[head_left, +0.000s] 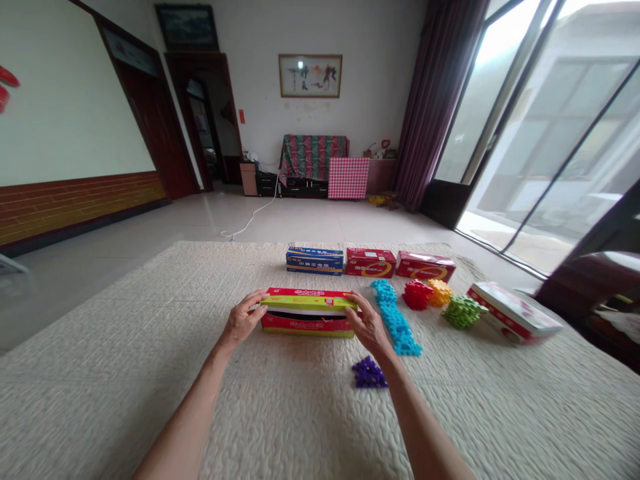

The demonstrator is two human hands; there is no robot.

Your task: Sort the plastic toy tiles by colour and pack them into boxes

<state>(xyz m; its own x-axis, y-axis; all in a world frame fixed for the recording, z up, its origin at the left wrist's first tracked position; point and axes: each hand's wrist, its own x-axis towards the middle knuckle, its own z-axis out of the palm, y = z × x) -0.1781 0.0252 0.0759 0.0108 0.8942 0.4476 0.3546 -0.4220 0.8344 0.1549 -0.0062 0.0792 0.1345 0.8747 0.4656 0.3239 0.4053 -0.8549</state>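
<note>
A long red and yellow-green cardboard box (307, 326) lies before me on the quilted cover, its lid slightly raised with a dark gap along the front. My left hand (245, 319) grips the left end of the lid, thumb at the front and fingers over the top. At the opposite end my right hand (367, 321) holds the lid the same way. What the box contains is hidden. A purple piece of interlocking plastic (369, 373) lies near my right forearm. Beside the right hand stretches a light-blue strip of linked plastic pieces (395, 320).
Behind the box stand a blue box (315, 261), a red box (371, 263) and another red box (426, 266). Red (416, 295), orange (440, 292) and green (463, 312) plastic clusters sit to the right, near a white and red box (515, 313). All rest on the quilted cover (150, 353).
</note>
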